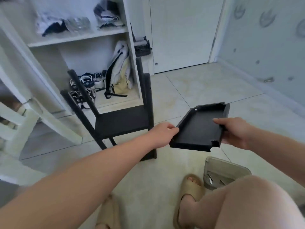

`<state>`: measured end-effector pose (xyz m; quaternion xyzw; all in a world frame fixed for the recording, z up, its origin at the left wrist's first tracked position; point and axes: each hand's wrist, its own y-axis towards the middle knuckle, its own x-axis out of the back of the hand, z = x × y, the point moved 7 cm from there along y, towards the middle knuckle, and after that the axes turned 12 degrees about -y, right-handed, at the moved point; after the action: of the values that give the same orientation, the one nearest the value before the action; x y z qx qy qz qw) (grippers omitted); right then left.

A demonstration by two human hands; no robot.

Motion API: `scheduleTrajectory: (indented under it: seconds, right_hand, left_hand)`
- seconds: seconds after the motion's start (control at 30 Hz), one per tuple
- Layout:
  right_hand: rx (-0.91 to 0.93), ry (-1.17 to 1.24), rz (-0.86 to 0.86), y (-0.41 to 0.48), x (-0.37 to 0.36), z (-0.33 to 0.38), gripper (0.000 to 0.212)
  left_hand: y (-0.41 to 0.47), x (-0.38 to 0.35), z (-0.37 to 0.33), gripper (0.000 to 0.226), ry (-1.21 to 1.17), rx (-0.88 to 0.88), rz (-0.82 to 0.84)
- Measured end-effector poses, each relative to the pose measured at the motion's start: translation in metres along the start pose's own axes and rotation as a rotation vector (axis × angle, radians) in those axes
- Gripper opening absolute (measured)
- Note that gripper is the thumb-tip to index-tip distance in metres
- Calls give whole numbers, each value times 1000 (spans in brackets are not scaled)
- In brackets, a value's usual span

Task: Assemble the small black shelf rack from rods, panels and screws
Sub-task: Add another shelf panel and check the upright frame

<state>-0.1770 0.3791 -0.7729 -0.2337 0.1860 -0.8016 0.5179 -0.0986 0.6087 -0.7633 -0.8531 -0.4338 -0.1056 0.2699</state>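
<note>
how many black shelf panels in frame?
2. One fitted panel sits between the upright rods, left of centre. One loose panel is held between the left hand and the right hand. Others may be out of view.

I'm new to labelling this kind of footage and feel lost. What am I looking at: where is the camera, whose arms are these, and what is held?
There is no machine: a person wears one wide-angle camera on the head, looking forward and down, so the arms are their own. The left hand and right hand each grip an edge of a loose black panel, held in the air. On the tiled floor stands the partly built rack, upright rods with one panel fitted, before a white cupboard. A grey pouch lies by the person's sandalled foot.
</note>
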Motion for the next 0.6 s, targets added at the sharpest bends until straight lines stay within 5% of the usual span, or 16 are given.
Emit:
scheduleTrajectory:
  seconds: [0.1,0.3,0.43,0.6]
  right_hand:
    - [128,13,-14,-50,-10,45,13]
    - [347,59,3,-137,-49,132,16]
    - [449,88,43,-175,-89,181,23]
    - [491,144,112,-187,-144,226,23]
  left_hand:
    - [-56,29,-36,59,101,-135,19]
    - [-151,95,-88,82,415,-413,-162]
    - [-178,142,-99,73,703,-429,-357]
    - [-198,200,-114,34,759,-571,-859]
